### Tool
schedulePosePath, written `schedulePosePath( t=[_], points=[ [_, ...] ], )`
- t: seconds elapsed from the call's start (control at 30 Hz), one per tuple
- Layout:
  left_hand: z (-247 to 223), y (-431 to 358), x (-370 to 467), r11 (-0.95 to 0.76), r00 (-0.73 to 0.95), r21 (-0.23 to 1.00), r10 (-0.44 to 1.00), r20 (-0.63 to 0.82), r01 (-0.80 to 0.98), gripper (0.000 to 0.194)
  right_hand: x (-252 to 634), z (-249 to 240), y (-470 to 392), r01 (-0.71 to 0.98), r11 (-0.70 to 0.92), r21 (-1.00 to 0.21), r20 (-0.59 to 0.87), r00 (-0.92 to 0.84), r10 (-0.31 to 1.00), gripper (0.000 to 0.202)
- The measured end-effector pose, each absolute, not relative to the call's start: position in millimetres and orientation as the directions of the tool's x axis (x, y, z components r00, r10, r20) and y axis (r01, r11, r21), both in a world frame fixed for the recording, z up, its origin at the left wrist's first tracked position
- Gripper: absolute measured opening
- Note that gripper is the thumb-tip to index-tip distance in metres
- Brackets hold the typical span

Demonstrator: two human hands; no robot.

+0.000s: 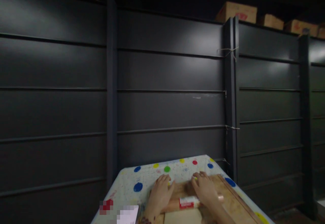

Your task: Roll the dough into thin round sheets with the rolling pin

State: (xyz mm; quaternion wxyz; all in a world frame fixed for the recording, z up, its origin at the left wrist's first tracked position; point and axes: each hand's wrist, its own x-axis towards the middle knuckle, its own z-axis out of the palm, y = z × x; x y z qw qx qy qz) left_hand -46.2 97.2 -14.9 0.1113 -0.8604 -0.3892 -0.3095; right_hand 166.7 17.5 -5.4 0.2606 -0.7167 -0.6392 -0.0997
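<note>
My left hand lies at the far left part of a wooden board, fingers bent forward and thumb apart from them. Farther right, my right hand reaches over the board's far edge with its fingers loosely bent and spread. Small yellow patches show by both thumbs; I cannot make out what they are. Beneath my wrists a wooden rolling pin with a red and white label lies crosswise, partly covered by my right forearm. A pale flat sheet is on the board nearer to me.
A white tablecloth with coloured dots covers the table. At its left front are a pale, partly blurred flat object and a red thing. Dark metal panels rise behind the table, with cardboard boxes above at the right.
</note>
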Motion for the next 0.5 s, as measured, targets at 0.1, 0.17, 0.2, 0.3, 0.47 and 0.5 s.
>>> schedulePosePath(
  t=[0.1, 0.17, 0.2, 0.3, 0.47, 0.5],
  points=[
    [-15, 79, -50, -0.657, 0.511, 0.067, 0.642, 0.571, 0.751, 0.042, 162, -10, 4, 0.987, 0.003, -0.161, 0.512, 0.081, 0.855, 0.037],
    [-12, 63, -52, -0.654, 0.52, 0.081, 0.665, 0.537, 0.753, 0.045, 158, -15, -5, 0.99, 0.008, -0.143, 0.523, 0.069, 0.85, 0.037],
    [-10, 54, -52, -0.649, 0.525, 0.085, 0.679, 0.514, 0.756, 0.045, 157, -17, -10, 0.989, 0.013, -0.145, 0.53, 0.066, 0.846, 0.037],
    [-5, 30, -55, -0.646, 0.54, 0.096, 0.703, 0.463, 0.757, 0.041, 154, -20, -29, 0.981, 0.063, -0.184, 0.551, 0.05, 0.833, 0.035],
    [-5, 16, -68, -0.718, 0.577, 0.238, 0.677, 0.457, 0.654, 0.043, 155, -13, -58, 0.947, 0.22, -0.234, 0.587, -0.043, 0.809, 0.028],
    [-6, 18, -72, -0.731, 0.574, 0.29, 0.671, 0.469, 0.618, 0.044, 155, -11, -61, 0.938, 0.268, -0.219, 0.591, -0.091, 0.802, 0.029]
  ],
)
